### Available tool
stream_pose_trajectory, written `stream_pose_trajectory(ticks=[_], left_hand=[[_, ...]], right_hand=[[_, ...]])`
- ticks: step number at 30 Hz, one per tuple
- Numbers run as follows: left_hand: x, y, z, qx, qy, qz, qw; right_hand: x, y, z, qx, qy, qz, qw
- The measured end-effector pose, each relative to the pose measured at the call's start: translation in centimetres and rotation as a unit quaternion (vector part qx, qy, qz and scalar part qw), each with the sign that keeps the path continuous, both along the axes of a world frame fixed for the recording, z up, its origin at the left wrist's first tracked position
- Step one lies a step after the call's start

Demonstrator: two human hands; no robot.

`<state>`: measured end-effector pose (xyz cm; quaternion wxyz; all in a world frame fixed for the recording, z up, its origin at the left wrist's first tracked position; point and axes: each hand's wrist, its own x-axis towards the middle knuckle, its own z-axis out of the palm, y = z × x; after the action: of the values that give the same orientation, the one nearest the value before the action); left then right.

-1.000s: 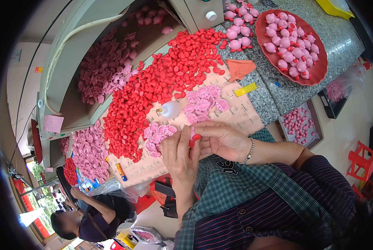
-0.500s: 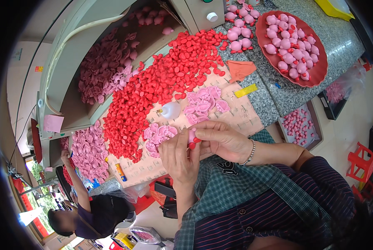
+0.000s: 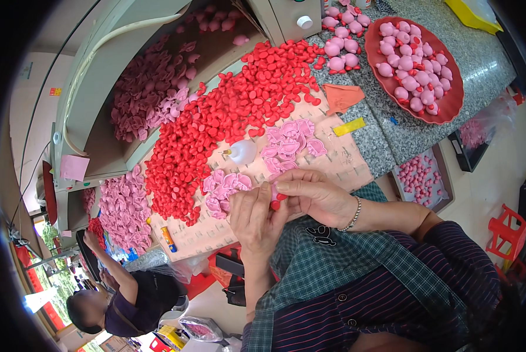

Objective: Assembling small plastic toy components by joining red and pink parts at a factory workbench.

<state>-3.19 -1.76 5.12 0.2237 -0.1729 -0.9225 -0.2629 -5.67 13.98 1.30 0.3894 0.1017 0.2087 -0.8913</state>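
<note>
My left hand point(image 3: 255, 218) and my right hand point(image 3: 317, 195) meet at the near edge of the worktop, fingers closed around a small pink figure piece point(image 3: 275, 189). Two red foot-like bits point(image 3: 277, 203) stick out below it; my fingers hide most of the rest. Just beyond my hands lie two little heaps of thin, curled pink pieces, a left heap point(image 3: 221, 189) and a right heap point(image 3: 291, 144). Between these heaps a white squeeze bottle point(image 3: 243, 152) with a narrow tip lies on its side. A broad pile of glossy red pieces point(image 3: 216, 120) spreads behind them.
A red scalloped bowl point(image 3: 456, 97) of round pink figures stands at far right on a granite counter point(image 3: 407, 144). A grey-green cabinet point(image 3: 101, 158) holding pink pieces rises at left. A yellow-orange tube point(image 3: 168, 239) lies near the front edge. A co-worker point(image 3: 134, 299) is at lower left.
The pink piece has shifted slightly down and turned between my fingers, and less of it shows. My left hand has moved a little right. The co-worker's arm has lowered.
</note>
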Motion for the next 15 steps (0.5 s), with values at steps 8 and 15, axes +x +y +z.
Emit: stream_pose_trajectory(ticks=[8,15], left_hand=[[-0.5,-0.3,-0.1,-0.002,0.013,-0.035,0.999],[-0.6,-0.7,-0.4,0.086,-0.035,-0.061,0.994]], right_hand=[[-0.6,-0.2,0.2,0.056,0.020,0.016,0.998],[-1.1,0.6,1.7,0.078,0.072,0.056,0.993]])
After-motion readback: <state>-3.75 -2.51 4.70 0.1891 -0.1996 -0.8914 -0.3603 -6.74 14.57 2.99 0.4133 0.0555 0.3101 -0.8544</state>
